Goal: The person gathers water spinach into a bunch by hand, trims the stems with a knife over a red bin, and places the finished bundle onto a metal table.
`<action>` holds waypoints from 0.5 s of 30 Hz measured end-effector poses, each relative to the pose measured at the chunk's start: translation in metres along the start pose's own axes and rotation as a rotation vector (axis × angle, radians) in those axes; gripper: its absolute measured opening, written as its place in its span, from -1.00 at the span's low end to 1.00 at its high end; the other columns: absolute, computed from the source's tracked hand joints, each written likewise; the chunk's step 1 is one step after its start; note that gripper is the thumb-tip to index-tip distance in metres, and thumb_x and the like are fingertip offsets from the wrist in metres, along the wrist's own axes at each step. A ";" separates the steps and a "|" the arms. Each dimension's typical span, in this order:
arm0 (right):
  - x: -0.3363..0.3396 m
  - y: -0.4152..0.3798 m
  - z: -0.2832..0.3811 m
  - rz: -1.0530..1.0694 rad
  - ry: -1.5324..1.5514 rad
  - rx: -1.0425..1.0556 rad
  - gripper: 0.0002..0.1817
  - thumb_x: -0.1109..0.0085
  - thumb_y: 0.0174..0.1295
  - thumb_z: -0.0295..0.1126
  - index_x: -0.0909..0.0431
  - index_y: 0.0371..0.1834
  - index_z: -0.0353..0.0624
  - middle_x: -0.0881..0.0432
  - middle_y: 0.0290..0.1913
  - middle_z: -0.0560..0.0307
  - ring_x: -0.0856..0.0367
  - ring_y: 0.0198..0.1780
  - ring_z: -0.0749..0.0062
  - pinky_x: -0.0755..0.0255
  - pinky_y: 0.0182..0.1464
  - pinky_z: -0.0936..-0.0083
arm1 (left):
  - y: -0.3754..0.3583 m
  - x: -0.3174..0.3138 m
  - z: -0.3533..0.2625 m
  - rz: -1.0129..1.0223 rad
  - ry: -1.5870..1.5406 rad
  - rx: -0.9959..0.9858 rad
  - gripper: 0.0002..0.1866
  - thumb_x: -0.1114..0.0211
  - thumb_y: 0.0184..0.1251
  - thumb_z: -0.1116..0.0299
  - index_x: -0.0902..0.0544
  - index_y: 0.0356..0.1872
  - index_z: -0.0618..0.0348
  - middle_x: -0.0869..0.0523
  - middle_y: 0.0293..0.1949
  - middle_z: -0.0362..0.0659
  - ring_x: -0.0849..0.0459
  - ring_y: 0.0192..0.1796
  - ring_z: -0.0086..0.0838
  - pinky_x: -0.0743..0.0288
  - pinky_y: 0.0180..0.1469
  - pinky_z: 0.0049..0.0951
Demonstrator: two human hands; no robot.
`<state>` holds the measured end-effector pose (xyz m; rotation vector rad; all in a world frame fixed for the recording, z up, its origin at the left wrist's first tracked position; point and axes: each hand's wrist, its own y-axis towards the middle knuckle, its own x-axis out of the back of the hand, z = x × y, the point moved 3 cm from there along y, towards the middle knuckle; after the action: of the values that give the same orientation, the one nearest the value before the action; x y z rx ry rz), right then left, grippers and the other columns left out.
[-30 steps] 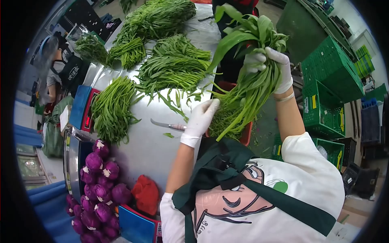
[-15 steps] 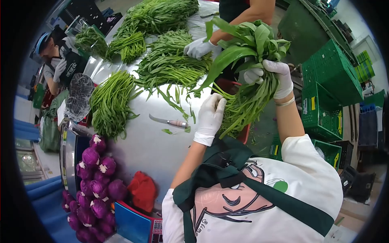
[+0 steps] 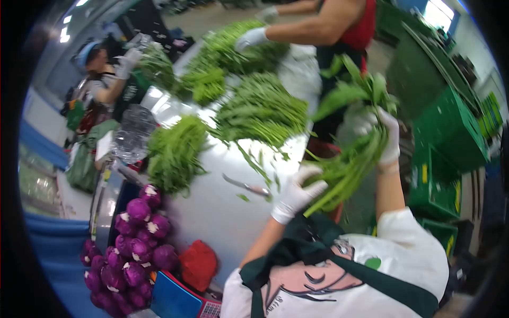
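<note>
In white gloves, my right hand (image 3: pixel 388 135) is wrapped round a bunch of leafy greens (image 3: pixel 352 167) at the right of the metal table. My left hand (image 3: pixel 299 193) is beside the bunch's lower end, thumb and fingers apart, with nothing visibly gripped. A curved knife (image 3: pixel 246 185) lies on the table (image 3: pixel 212 217) to the left of my left hand, near loose leaves. Behind it are piles of greens: one at the left (image 3: pixel 177 153), one in the middle (image 3: pixel 260 108) and one farther back (image 3: pixel 233 45).
A co-worker's gloved hand (image 3: pixel 251 40) rests on the far pile. Another person (image 3: pixel 101 79) handles bagged greens (image 3: pixel 156 66) at the left. Purple onions (image 3: pixel 139 246), a red cloth (image 3: pixel 199 265) and a blue-topped scale (image 3: pixel 175 299) are near left. Green crates (image 3: pixel 432 180) stand at right.
The camera view has shifted, and things appear lower and farther right. My left hand's fingers have spread. The co-worker's hand has moved from the middle pile to the far pile.
</note>
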<state>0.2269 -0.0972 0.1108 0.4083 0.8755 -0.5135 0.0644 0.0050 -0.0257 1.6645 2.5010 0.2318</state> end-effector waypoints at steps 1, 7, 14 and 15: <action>0.002 -0.001 0.000 -0.018 0.007 -0.027 -0.80 0.13 0.26 -0.27 -0.31 -0.45 -0.14 -0.26 -0.49 0.27 -0.27 -0.43 0.49 -0.28 -0.30 0.55 | 0.001 0.001 -0.010 -0.044 0.118 -0.038 -0.67 -0.37 0.07 0.40 -0.57 -0.12 0.24 -0.60 -0.15 -0.17 -0.54 -0.04 -0.47 -0.38 0.06 -0.48; 0.005 -0.010 -0.007 -0.191 0.026 -0.029 -0.78 0.09 0.24 -0.26 -0.34 -0.47 -0.15 -0.35 -0.51 0.18 -0.37 -0.44 0.40 -0.38 -0.29 0.52 | -0.001 0.007 -0.004 -0.138 0.113 -0.203 -0.80 -0.18 0.28 0.38 -0.62 -0.18 0.27 -0.66 -0.28 -0.08 -0.61 -0.22 -0.45 -0.44 -0.13 -0.55; 0.019 -0.016 -0.011 -0.127 -0.041 -0.005 -0.76 0.07 0.25 -0.24 -0.37 -0.45 -0.18 -0.38 -0.50 0.15 -0.44 -0.41 0.37 -0.42 -0.28 0.51 | -0.008 0.008 0.017 -0.105 0.078 -0.051 -0.80 -0.16 0.31 0.36 -0.61 -0.25 0.32 -0.65 -0.35 -0.15 -0.58 -0.29 -0.55 -0.43 -0.19 -0.58; 0.020 -0.016 -0.011 -0.130 -0.051 0.000 -0.75 0.07 0.25 -0.23 -0.38 -0.45 -0.18 -0.38 -0.50 0.15 -0.44 -0.41 0.37 -0.43 -0.28 0.51 | -0.008 0.008 0.019 -0.106 0.078 -0.038 -0.80 -0.16 0.31 0.36 -0.61 -0.26 0.33 -0.65 -0.36 -0.15 -0.58 -0.30 -0.55 -0.43 -0.19 -0.58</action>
<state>0.2209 -0.1094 0.0861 0.3381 0.8563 -0.6407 0.0572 0.0104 -0.0457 1.5314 2.6150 0.3366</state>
